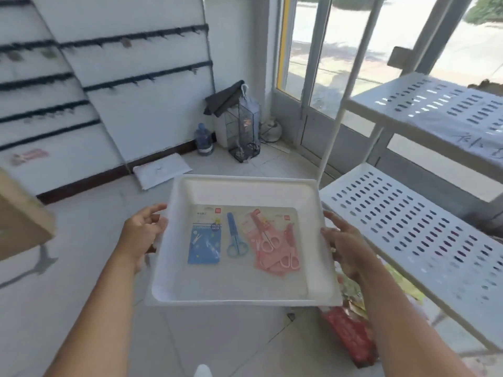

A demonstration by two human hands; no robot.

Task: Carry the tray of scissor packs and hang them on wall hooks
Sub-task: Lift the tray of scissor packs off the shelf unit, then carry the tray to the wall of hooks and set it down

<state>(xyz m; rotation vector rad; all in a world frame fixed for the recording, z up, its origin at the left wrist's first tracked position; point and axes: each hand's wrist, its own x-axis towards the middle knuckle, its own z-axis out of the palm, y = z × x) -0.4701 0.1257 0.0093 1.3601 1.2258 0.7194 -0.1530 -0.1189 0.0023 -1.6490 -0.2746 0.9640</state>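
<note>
A white plastic tray (239, 284) is held level in front of me, above the tiled floor. My left hand (143, 231) grips its left rim and my right hand (344, 242) grips its right rim. Inside lie a blue scissor pack (217, 238) on the left and overlapping pink scissor packs (273, 243) on the right. The white wall panels with rows of dark hooks (130, 39) stand at the upper left, well beyond the tray. One pink pack (28, 156) hangs low on the far left panel, blurred.
A white perforated metal shelf rack (413, 229) stands close on the right. A cardboard box (19, 216) juts in at the left edge. In the far corner are a wire cage (242, 129), a water bottle (203, 140) and a flat white package (162, 170). Red packets (348, 333) lie on the floor under the rack.
</note>
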